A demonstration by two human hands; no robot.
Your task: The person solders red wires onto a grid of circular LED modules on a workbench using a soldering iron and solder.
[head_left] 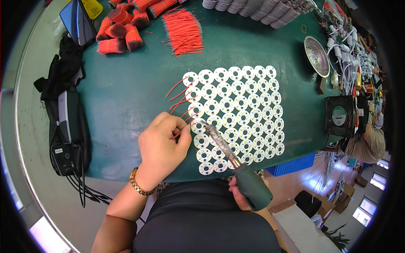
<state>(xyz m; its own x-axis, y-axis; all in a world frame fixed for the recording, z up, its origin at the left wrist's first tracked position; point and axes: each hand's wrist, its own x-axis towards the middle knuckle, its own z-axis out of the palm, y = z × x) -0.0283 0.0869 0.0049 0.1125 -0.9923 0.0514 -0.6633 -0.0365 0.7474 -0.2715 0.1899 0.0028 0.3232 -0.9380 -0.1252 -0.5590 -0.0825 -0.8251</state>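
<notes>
A grid of white ring-shaped LED boards point(206, 71) lies flat on the green table. Thin red wires point(178, 95) stick out leftward from the upper boards of the left column. My left hand point(162, 141) is pinched closed at that column's edge, on a red wire point(176, 136) partly hidden by the fingers. My right hand point(239, 196) grips a soldering iron point(253, 185) by its dark green handle. The iron slants up and left, its tip at the fourth board of the left column point(197, 130). Whether the tip touches the board, I cannot tell.
Loose red wires point(182, 31) and tied bundles point(120, 17) lie at the back, near stacked grey pieces point(265, 10). On the right are a metal dish point(316, 56), a black fan point(338, 115) and tangled white cables. A phone point(76, 21) and black pouch point(63, 63) stand left.
</notes>
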